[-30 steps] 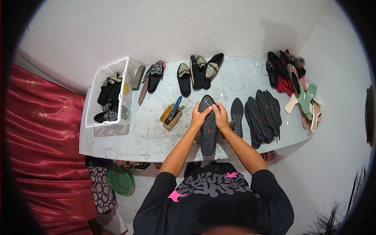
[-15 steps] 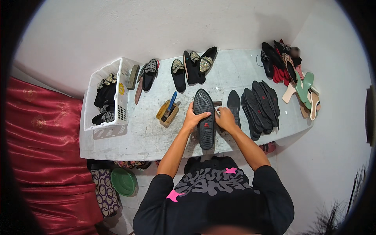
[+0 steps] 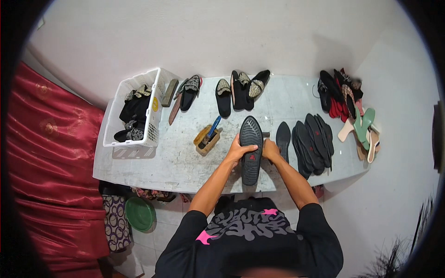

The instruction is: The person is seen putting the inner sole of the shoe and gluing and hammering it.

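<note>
Fingers of the left hand (image 3: 239, 151) press flat across the black sole (image 3: 251, 149); right hand's (image 3: 269, 149) curl beside it.

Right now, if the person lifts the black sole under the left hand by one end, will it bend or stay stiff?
The black sole looks thin and flat, so it probably flexes somewhat. Its ridged tread should make slipping unlikely. It lies flat on the table under the left hand, so rolling seems unlikely.
</note>
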Demonstrator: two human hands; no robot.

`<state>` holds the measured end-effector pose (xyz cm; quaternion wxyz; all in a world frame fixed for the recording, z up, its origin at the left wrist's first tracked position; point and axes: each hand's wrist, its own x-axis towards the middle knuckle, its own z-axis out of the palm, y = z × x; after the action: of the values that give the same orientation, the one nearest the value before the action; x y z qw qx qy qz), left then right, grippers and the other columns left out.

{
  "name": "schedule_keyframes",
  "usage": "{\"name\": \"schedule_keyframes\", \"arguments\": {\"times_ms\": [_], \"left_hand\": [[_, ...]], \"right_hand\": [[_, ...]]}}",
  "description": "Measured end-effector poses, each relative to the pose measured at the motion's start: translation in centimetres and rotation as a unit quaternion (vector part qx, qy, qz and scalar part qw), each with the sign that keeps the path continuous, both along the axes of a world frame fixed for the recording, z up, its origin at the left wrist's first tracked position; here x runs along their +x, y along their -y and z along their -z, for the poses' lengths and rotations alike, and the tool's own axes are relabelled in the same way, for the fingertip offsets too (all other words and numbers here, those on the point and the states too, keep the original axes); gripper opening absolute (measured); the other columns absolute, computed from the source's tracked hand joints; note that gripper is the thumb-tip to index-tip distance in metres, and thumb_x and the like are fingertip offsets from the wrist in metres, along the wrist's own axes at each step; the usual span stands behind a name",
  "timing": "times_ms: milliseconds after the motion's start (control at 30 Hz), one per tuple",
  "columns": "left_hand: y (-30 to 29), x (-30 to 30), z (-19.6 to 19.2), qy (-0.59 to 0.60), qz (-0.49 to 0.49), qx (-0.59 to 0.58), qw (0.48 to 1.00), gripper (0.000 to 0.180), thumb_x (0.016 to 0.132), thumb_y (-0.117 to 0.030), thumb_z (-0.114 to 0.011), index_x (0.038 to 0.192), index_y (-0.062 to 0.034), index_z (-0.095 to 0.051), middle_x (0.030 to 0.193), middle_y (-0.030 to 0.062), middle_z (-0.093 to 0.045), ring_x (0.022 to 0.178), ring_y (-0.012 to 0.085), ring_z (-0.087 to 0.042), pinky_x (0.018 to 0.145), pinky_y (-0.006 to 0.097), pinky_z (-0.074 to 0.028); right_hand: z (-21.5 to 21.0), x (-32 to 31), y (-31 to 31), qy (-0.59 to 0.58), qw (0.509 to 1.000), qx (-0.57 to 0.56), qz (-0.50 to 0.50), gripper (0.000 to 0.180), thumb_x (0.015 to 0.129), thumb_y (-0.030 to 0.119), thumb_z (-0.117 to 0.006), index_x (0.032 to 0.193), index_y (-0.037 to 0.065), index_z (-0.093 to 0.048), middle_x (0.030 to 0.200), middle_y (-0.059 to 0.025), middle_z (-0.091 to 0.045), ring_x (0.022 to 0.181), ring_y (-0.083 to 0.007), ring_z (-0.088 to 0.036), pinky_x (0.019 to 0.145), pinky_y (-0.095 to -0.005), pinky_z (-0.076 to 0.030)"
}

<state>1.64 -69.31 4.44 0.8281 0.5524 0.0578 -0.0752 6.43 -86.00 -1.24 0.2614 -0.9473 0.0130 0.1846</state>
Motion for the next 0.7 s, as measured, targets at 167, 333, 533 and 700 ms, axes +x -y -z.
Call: {"name": "schedule_keyframes", "arguments": {"times_ms": [167, 333, 533, 700], "left_hand": [[-0.5, 0.5, 0.0, -0.054, 0.019, -0.018, 0.998, 0.067, 0.063, 0.002, -0.081, 0.121, -0.0025, -0.046, 0.103, 0.0093, -0.063, 0.092, 0.02, -0.064, 0.083, 0.034, -0.053], [-0.7, 0.7, -1.0, -0.043, 0.024, -0.013, 0.999, 0.061, 0.064, 0.001, -0.081, 0.117, -0.0022, -0.05, 0.1, 0.0085, -0.065, 0.088, 0.0185, -0.065, 0.08, 0.034, -0.054], [-0.8, 0.8, -0.5, -0.054, 0.05, -0.033, 0.997, 0.054, 0.066, 0.0, -0.079, 0.113, -0.0031, -0.053, 0.095, 0.0064, -0.066, 0.082, 0.0166, -0.065, 0.075, 0.032, -0.055], [-0.2, 0.7, -0.3, -0.023, 0.04, -0.054, 0.997, 0.052, 0.067, 0.001, -0.077, 0.113, -0.0035, -0.053, 0.094, 0.006, -0.064, 0.082, 0.0173, -0.065, 0.073, 0.032, -0.055]], "right_hand": [[-4.1, 3.2, 2.3, -0.094, 0.975, 0.182, 0.083, 0.031, 0.074, 0.016, -0.067, 0.092, -0.008, -0.06, 0.079, -0.0194, -0.066, 0.06, -0.0269, -0.066, 0.051, -0.0389, -0.051], [-13.7, -0.2, 2.8, 0.023, 0.908, 0.409, 0.091, 0.026, 0.082, 0.007, -0.065, 0.101, 0.0, -0.048, 0.062, -0.0028, -0.051, 0.044, -0.0119, -0.05, 0.037, -0.0275, -0.041], [-17.1, -6.1, 1.2, 0.133, 0.936, 0.325, 0.005, 0.029, 0.085, 0.016, -0.062, 0.105, -0.004, -0.054, 0.068, -0.0167, -0.06, 0.056, -0.0268, -0.062, 0.052, -0.0369, -0.046], [-14.0, -8.2, 0.0, 0.189, 0.951, 0.244, -0.026, 0.029, 0.084, 0.015, -0.063, 0.102, -0.005, -0.053, 0.074, -0.0274, -0.062, 0.074, -0.045, -0.063, 0.063, -0.0453, -0.047]]}}
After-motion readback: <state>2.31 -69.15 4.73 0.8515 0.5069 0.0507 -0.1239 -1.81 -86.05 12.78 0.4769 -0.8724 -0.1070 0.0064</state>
